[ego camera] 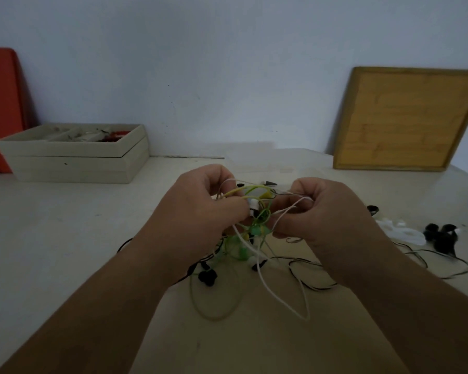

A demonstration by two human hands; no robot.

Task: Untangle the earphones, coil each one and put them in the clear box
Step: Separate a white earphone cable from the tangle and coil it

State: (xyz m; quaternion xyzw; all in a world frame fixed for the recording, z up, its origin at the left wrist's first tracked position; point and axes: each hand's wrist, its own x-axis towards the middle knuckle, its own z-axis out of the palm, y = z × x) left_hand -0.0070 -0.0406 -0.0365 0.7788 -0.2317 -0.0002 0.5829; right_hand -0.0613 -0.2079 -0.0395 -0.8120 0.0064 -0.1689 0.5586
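- Left of the tangle of cords, the worktop has open room for a hand.
- Far left and behind it, a cream box blocks the way.
- Right of it, black earbuds lie in the way.
- Behind it on the right, a wooden board leans up.

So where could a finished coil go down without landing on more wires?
Bare table lies left of the left hand, before the beige tray. Crowded: the tangle between the hands, and black earphones beyond the right hand.

pale table bears earphones, beige box.
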